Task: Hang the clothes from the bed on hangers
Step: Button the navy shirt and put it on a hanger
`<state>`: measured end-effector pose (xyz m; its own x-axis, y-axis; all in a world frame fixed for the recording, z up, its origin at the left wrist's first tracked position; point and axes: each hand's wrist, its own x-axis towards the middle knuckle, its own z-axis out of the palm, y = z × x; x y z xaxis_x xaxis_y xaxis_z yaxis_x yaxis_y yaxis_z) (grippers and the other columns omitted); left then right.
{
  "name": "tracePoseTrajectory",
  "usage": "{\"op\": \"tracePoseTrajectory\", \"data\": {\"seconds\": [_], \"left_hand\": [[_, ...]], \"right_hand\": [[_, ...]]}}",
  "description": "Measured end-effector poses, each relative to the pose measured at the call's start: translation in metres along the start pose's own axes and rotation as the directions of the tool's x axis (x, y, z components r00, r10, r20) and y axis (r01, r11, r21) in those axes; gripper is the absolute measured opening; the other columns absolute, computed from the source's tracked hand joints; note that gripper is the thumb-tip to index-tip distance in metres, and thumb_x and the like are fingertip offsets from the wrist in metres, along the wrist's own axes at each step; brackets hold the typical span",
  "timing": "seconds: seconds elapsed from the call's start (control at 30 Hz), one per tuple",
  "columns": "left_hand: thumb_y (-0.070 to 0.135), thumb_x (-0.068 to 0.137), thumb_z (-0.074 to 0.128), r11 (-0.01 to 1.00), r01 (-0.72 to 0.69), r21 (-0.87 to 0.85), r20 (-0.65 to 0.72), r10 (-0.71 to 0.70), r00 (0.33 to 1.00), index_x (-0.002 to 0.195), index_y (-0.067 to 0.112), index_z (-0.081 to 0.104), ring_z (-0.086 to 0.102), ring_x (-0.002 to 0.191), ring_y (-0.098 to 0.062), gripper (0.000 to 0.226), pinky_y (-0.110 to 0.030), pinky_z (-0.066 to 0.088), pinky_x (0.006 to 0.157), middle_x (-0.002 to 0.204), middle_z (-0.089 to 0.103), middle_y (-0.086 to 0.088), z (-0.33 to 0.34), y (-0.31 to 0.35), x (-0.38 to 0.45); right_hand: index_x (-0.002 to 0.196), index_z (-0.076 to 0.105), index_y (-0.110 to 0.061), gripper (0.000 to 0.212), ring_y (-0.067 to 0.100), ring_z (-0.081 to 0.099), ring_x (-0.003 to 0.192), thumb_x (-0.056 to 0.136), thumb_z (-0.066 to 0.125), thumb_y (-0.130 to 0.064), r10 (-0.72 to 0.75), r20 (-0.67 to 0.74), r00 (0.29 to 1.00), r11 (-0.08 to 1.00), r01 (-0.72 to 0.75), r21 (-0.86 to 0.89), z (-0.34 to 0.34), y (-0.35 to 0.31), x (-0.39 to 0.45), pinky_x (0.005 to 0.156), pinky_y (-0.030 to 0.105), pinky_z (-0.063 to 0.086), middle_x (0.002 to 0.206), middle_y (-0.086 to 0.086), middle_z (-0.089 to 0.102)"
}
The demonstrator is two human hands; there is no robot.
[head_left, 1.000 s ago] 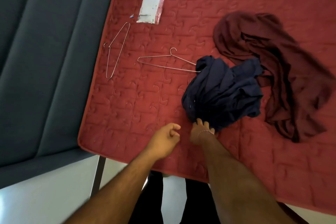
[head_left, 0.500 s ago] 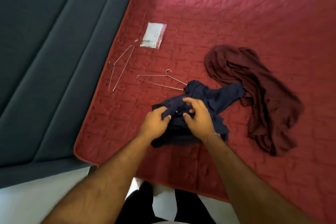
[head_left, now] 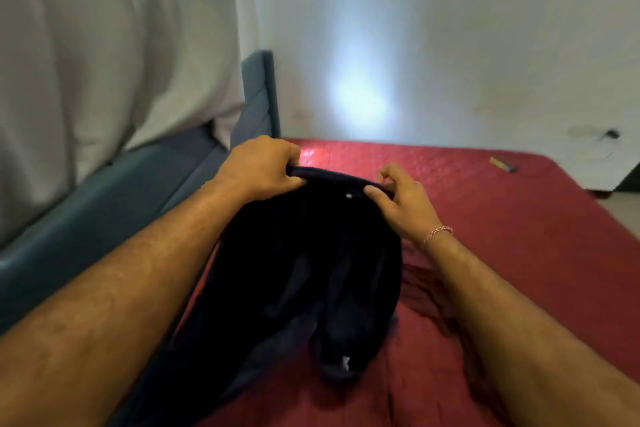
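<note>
Holding the garment (head_left: 304, 274) up over the bed (head_left: 519, 236) is the step in hand, as I judge it: opening it out so a hanger can go in. It is dark navy, lifted by its top edge and hanging down toward the near edge of the frame, with its lower folds bunched just above or on the red cover; which, I cannot tell.

Both hands are closed on that top edge. The left hand (head_left: 259, 166) has its fingers curled over the band, and the right hand (head_left: 403, 199) pinches it between thumb and fingers, with a thin bracelet (head_left: 438, 232) at the wrist. The 2 grips sit close together, so the cloth sags in a narrow bundle. To do this well, I would slide the hands apart along the edge to find the shoulders or waistband, then give a light shake so the folds drop free.

No hanger shows in this view, so 1 hand will have to let go and reach for it; keeping the other grip firm should stop the cloth collapsing.

Room is best to the right and far side, where the bed runs open to a small yellow object (head_left: 502, 164) near its far right corner. On the left, the blue bed frame (head_left: 104, 198) and the pale curtain (head_left: 104, 45) stand near. The wall (head_left: 450, 28) closes the far side.
</note>
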<state>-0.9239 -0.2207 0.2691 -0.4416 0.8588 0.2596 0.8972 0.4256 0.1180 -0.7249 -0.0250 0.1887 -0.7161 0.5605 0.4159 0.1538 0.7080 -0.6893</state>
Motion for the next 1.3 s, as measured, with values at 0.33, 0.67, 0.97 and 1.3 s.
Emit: {"op": "tracePoseTrajectory", "data": {"seconds": [0.33,0.67,0.97,1.3], "left_hand": [[0.005,0.086,0.065,0.994,0.087,0.066,-0.301,-0.063,0.952,0.097,0.018,0.075,0.068,0.096,-0.034,0.02,-0.035,0.05,0.077,0.097,0.075,-0.009,-0.262,-0.1,0.011],[0.026,0.097,0.068,0.794,-0.091,-0.601,-0.561,-0.338,0.755,0.088,0.017,0.077,0.067,0.073,-0.022,0.016,-0.031,0.05,0.071,0.085,0.075,-0.008,-0.361,-0.124,-0.004],[0.031,0.099,0.067,0.948,0.051,-0.315,-0.347,-0.165,0.923,0.082,0.013,0.07,0.057,0.069,-0.015,0.025,-0.027,0.043,0.063,0.074,0.065,0.0,-0.347,-0.111,-0.078],[0.008,0.092,0.069,0.96,0.221,-0.172,-0.362,-0.27,0.892,0.097,0.01,0.083,0.067,0.081,-0.019,0.015,-0.029,0.042,0.066,0.089,0.078,-0.012,-0.252,-0.145,-0.111]], "right_hand": [[0.072,0.049,-0.029,0.032,0.026,0.06,0.082,0.084,0.076,-0.042,-0.07,0.055,0.996,0.548,0.084,-0.833,-0.2,-0.254,0.093,0.07,0.034,0.049,0.08,-0.006,0.056],[0.079,0.067,-0.013,0.015,0.027,0.064,0.078,0.077,0.077,-0.001,0.063,-0.157,0.986,0.876,-0.13,-0.464,-0.268,-0.307,0.074,0.069,0.032,0.051,0.081,0.011,0.069],[0.091,0.076,0.005,0.009,0.033,0.071,0.064,0.082,0.076,0.008,0.194,-0.138,0.971,0.98,-0.198,-0.014,-0.27,-0.219,0.053,0.081,0.049,0.056,0.082,0.027,0.075],[0.107,0.078,-0.007,0.021,0.026,0.07,0.099,0.094,0.07,-0.021,0.149,0.31,0.939,0.956,-0.216,0.197,-0.248,-0.165,-0.009,0.096,0.043,0.056,0.107,0.01,0.076]]}}
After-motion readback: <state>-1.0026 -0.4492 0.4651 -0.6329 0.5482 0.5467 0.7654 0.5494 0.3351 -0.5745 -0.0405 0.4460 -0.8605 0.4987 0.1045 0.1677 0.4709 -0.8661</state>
